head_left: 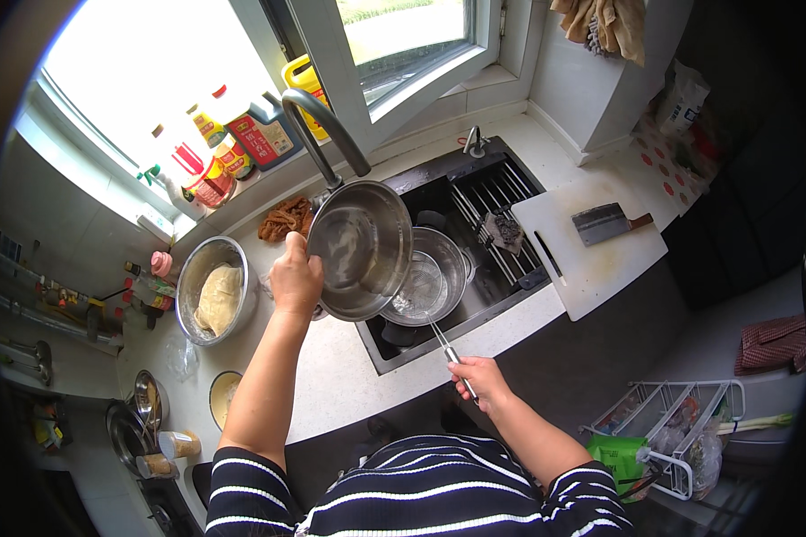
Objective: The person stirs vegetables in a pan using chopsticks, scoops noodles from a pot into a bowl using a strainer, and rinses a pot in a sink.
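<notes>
We note the sink (501,201) at centre frame, sunk in the counter (349,376). Over its left edge our left hand (295,276) tilts a steel bowl (360,249); below and right of it a wire strainer (421,286) sits inside a second bowl (439,273) in the sink, its handle running down to our right hand (476,380). Faucet (318,125) rises behind the tilted bowl. Left of the hand, a bowl holding dough (213,291). Right of the sink, a cutting board (591,242) overhangs the basin, cleaver (607,222) on it. Bottles (233,143) line the windowsill, upper left.
</notes>
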Tool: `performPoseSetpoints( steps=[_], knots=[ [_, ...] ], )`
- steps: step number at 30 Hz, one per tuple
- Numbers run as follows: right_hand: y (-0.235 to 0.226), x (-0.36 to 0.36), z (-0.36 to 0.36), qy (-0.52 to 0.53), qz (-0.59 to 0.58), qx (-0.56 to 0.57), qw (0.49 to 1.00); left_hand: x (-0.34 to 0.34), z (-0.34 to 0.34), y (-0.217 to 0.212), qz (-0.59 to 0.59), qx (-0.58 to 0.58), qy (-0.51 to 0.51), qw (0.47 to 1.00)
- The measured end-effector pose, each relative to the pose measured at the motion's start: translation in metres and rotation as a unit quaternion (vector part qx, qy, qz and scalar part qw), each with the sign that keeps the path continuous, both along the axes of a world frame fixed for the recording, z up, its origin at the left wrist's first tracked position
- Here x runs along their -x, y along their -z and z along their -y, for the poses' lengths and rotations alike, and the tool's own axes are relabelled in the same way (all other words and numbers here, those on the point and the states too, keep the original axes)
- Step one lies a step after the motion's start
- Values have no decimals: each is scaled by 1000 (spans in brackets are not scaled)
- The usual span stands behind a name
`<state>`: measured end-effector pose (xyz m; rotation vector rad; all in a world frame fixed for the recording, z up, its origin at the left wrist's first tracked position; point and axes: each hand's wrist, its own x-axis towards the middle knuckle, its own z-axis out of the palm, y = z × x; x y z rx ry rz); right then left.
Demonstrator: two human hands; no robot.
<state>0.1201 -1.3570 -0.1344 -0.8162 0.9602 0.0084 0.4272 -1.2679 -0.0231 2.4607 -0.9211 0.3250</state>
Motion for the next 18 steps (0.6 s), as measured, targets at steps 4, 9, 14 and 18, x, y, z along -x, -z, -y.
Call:
performPoseSetpoints(
  steps=[4,9,14,18],
  knots=[
    [4,1,-1,-2,2,-5,1000,1,1,-1,16,-10,2,1000],
    [3,1,-1,-2,2,-7,1000,2,1,-1,34,-15,13,999],
    [1,1,-2,-1,10,-11,1000,4,2,1,62,-18,28,998],
    [1,0,-2,-3,12,-14,1000,6,3,0,77,-9,43,996]
  ],
)
